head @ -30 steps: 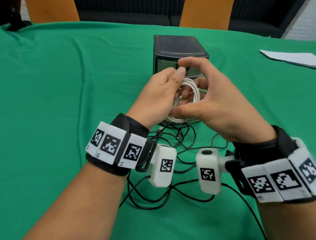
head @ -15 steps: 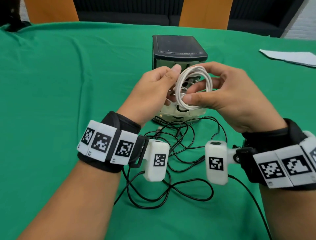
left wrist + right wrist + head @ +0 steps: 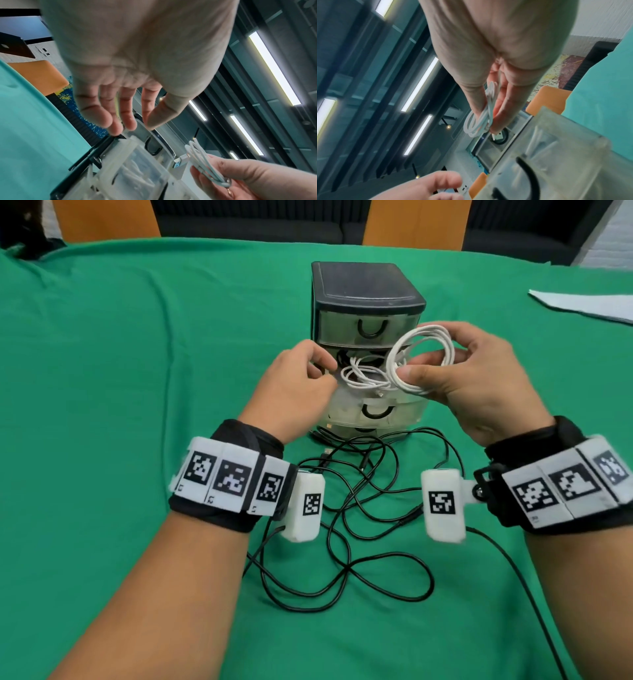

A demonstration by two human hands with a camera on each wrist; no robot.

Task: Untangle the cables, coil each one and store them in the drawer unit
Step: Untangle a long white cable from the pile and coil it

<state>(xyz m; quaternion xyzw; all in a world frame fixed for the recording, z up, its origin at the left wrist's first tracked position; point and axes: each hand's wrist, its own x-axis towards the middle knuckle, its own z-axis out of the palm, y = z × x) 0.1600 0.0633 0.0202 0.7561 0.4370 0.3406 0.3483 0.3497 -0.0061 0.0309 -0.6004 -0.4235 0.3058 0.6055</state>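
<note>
The drawer unit (image 3: 363, 289) has a black top and translucent drawers. Its middle drawer (image 3: 376, 405) is pulled out, and a loosely wound white cable (image 3: 363, 374) lies in it. My right hand (image 3: 445, 378) pinches a white coiled cable (image 3: 442, 337) between thumb and fingers, above the drawer's right side; the right wrist view shows that coil (image 3: 474, 127) too. My left hand (image 3: 322, 368) holds nothing. Its relaxed fingers (image 3: 130, 119) hover at the drawer's left rim (image 3: 137, 169). A tangle of black cables (image 3: 359, 508) lies on the green cloth in front of the unit.
A green cloth (image 3: 120, 405) covers the table. A white sheet of paper (image 3: 582, 306) lies at the far right. Orange chair backs (image 3: 414, 224) stand behind the table's far edge. One black cable (image 3: 513, 563) runs off toward the lower right.
My left hand has let go of the white coil and moved left to the drawer's rim. My right hand alone has carried the coil up and to the right.
</note>
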